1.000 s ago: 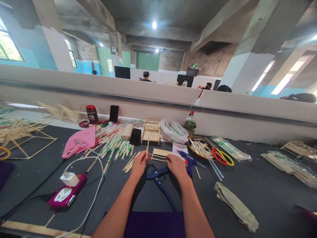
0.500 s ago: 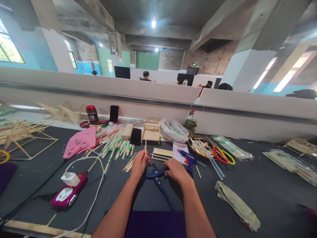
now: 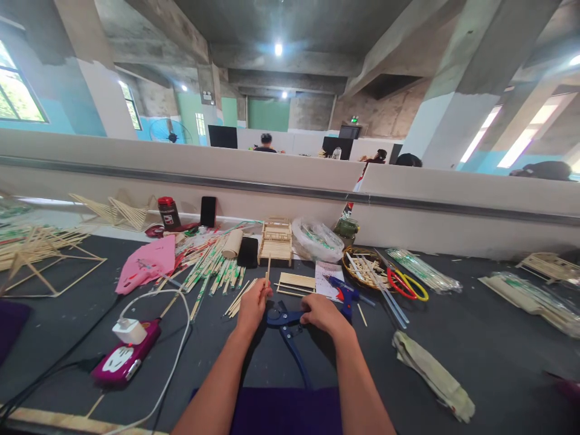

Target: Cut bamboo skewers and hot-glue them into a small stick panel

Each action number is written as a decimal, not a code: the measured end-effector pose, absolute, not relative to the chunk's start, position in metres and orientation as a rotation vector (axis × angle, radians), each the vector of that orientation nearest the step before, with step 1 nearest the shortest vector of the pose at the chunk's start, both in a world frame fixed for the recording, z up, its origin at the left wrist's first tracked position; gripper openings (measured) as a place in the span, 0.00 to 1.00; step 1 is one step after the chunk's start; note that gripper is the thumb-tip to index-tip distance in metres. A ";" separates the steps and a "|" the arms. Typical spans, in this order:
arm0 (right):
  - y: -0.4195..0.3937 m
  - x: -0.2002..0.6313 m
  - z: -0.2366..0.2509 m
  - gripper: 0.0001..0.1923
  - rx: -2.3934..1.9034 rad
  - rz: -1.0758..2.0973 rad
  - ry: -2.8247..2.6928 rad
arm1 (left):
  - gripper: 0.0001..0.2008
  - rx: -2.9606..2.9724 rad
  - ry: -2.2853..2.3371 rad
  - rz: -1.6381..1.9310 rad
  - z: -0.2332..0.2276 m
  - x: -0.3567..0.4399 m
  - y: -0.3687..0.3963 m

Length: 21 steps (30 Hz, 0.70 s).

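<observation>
My left hand [image 3: 254,305] pinches a thin wooden stick [image 3: 268,269], which stands nearly upright above the fingertips. Just right of it is a blue hand cutter [image 3: 286,319], its head close to the left fingers and one handle stretching down toward me. My right hand [image 3: 322,314] has its fingers closed on the cutter's other handle. Beyond both hands lies a small flat panel of sticks [image 3: 296,282]. Several loose sticks [image 3: 238,300] rest left of my left hand. Farther back stands a small chair-like stick model [image 3: 276,241].
A blue glue gun [image 3: 342,291] and a wicker basket [image 3: 348,266] of stick pieces lie right, near red-and-yellow scissors [image 3: 410,285]. Gloves [image 3: 432,374] lie nearer. Left are a purple power strip [image 3: 147,338] with a white cable and a pink bag [image 3: 147,260]. A partition [image 3: 181,163] runs behind.
The cutter's lower handle has swung a little left, away from my right hand. Both hands keep nearly the same places and grips, and the view has shifted slightly.
</observation>
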State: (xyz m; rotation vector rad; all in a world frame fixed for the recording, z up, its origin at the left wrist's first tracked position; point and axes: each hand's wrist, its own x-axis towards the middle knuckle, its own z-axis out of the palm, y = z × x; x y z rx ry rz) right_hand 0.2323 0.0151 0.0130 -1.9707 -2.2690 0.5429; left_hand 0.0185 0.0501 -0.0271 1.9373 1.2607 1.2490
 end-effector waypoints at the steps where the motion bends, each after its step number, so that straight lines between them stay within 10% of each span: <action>1: 0.014 0.232 0.015 0.12 -1.968 0.540 -2.270 | 0.09 1.927 1.260 1.250 -0.027 0.018 0.050; 13: -0.027 0.169 0.036 0.49 -2.255 0.467 -2.374 | 0.15 0.986 1.099 1.641 -0.018 0.009 0.066; 21: -0.023 0.172 0.038 0.29 -2.080 0.410 -2.380 | 0.14 1.011 1.081 1.634 -0.010 0.012 0.061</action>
